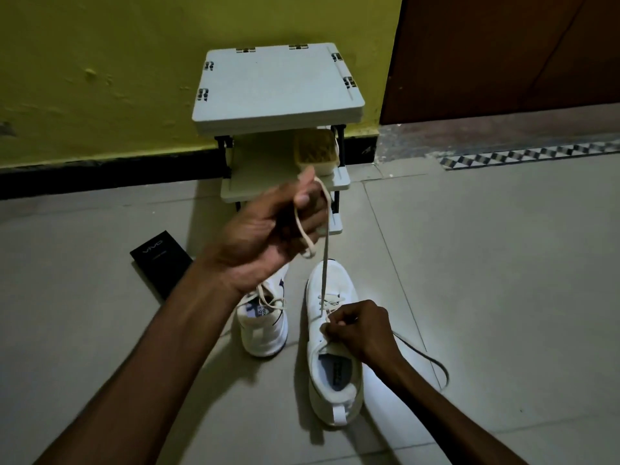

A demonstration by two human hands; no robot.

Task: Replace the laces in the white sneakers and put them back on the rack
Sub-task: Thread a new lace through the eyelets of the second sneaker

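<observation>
I am in the middle of the lacing, not near the end. My left hand is lifted and closed around the cream lace, pulling it tight and upward from the sneaker in front of me. My right hand pinches the lace at the eyelets of this sneaker, low near the tongue. Only the lower eyelets seem threaded; the upper ones are, I think, not yet done.

The other sneaker stands just beside it on the floor and has a cream lace in it, which lies loose on top (whether it is fully threaded, I cannot tell). A dark lace lies on the floor behind my right wrist; I judge it is an old one, taken out.

The rack stands at the wall, and both sneakers are on the floor before it. So what is left: finish this lace, tie, and put the pair back.
</observation>
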